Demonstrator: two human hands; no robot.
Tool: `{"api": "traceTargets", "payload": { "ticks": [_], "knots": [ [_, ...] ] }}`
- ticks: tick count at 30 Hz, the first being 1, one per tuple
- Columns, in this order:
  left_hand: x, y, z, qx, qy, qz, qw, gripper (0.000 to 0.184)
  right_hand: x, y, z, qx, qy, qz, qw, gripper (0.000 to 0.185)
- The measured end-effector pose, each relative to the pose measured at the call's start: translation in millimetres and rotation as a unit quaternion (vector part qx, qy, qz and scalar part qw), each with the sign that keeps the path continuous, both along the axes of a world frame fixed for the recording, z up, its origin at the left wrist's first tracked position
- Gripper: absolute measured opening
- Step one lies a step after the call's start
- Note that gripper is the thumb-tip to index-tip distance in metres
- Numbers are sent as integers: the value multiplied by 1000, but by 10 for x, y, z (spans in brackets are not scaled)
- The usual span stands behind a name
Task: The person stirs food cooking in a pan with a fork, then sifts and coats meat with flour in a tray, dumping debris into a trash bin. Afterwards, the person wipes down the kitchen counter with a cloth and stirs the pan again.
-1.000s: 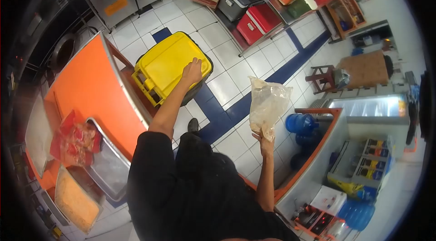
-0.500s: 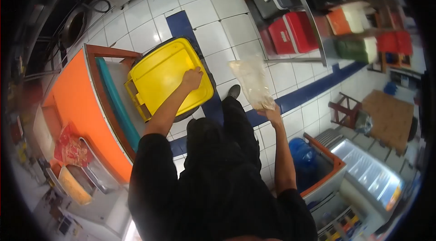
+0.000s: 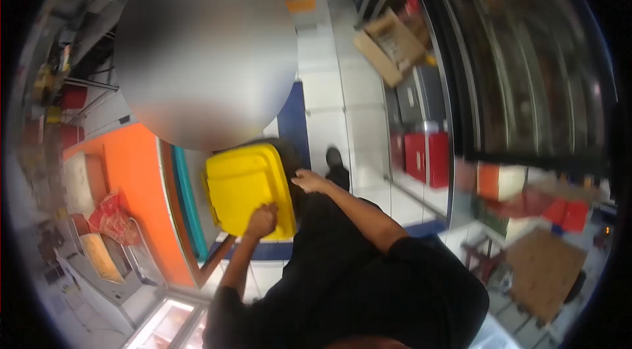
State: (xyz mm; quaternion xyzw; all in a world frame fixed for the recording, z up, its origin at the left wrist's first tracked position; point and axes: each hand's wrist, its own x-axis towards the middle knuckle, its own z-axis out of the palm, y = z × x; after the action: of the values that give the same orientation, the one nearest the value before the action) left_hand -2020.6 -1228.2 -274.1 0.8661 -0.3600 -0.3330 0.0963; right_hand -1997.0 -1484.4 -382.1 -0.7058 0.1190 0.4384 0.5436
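The yellow lid [image 3: 247,188] sits tilted on a dark bin [image 3: 284,151], whose black side shows beyond the lid's far and right edges. My left hand [image 3: 263,219] is closed at the lid's near part, fingers bent against it. Just right of the lid, over the dark bin, my right hand [image 3: 308,180] has its fingers drawn together. Whatever it holds, if anything, is too small or hidden to make out. No clear plastic bag is visible.
An orange counter [image 3: 128,174] stands left, with a teal item [image 3: 187,204] beside it. To the right are a cardboard box [image 3: 393,46], a red cooler [image 3: 426,157] and a dark rack [image 3: 520,53]. My shoe [image 3: 334,157] is on the tiles. A blurred disc hides the upper left.
My right hand has moved left to the bin, and the clear plastic bag it held is out of sight. The lid has tilted. The view has turned, and a blurred disc has appeared.
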Motion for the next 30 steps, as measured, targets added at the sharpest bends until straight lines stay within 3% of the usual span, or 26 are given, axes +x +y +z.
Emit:
{"api": "traceTargets", "payload": {
  "ticks": [1, 2, 4, 6, 8, 9, 11, 14, 16, 17, 18, 19, 21, 22, 23, 24, 25, 26, 27, 29, 30],
  "knots": [
    [96, -165, 43, -43, -22, 15, 999, 32, 215, -190, 30, -34, -26, 83, 996, 62],
    [261, -396, 63, -96, -51, 71, 992, 34, 412, -349, 258, -49, -24, 48, 997, 61],
    [772, -1091, 501, -249, -115, 240, 931, 39, 882, -567, 678, 32, 27, -79, 996, 63],
    [1335, -1726, 978, -362, -128, 322, 865, 48, 1292, -621, 878, 221, 145, -250, 932, 68],
    [1790, -2146, 581, -488, -152, 290, 809, 62, 1705, -625, 965, 460, 175, -217, 843, 70],
    [2103, -2212, 688, -478, -167, 255, 824, 63, 2033, -611, 989, 568, 189, -192, 778, 71],
    [2728, -2341, 1007, -457, -195, 191, 846, 65, 2610, -683, 1444, 620, 190, -187, 738, 69],
    [3585, -2163, 735, -375, -275, 268, 844, 67, 3450, -813, 1924, 440, 130, -266, 848, 64],
    [4051, -1977, 430, -302, -265, 402, 823, 67, 3993, -738, 1959, 360, -12, -160, 919, 56],
    [4261, -1877, 413, -357, -117, 561, 738, 63, 4253, -651, 1991, 319, -83, -107, 938, 53],
    [4411, -1797, 410, -398, 43, 687, 607, 60, 4459, -503, 2302, 255, -168, -73, 950, 44],
    [4673, -1700, 438, -430, 194, 764, 439, 57, 4641, -324, 2182, 237, -349, -7, 907, 40],
    [4863, -1432, 612, -662, 307, 634, 257, 60, 4887, 81, 2559, 164, -534, 83, 825, 38],
    [5038, -1302, 528, -720, 412, 487, 274, 92, 5111, 209, 2572, 184, -580, 135, 782, 38],
    [5119, -1180, 428, -725, 364, 521, 263, 84, 5314, 344, 2557, 205, -620, 184, 735, 38],
    [5149, -1131, 1016, -729, 316, 553, 250, 76, 5518, 492, 2521, 224, -657, 232, 682, 39],
    [5264, -1035, 1357, -730, 266, 583, 235, 69, 5771, 638, 2340, 166, -647, 294, 684, 39],
    [5350, -782, 1063, -695, 298, 633, 169, 70, 6097, 805, 1998, 105, -637, 350, 679, 40],
    [5424, -616, 1076, -707, 276, 624, 187, 70, 6385, 953, 1629, 41, -621, 403, 671, 41],
    [5817, 15, 1285, -730, 226, 603, 230, 71, 7173, 1558, 966, -108, -455, 449, 761, 48],
    [5990, 194, 1368, -734, 198, 609, 227, 66, 7309, 1797, 940, -35, -280, 348, 894, 53]
  ]
}}
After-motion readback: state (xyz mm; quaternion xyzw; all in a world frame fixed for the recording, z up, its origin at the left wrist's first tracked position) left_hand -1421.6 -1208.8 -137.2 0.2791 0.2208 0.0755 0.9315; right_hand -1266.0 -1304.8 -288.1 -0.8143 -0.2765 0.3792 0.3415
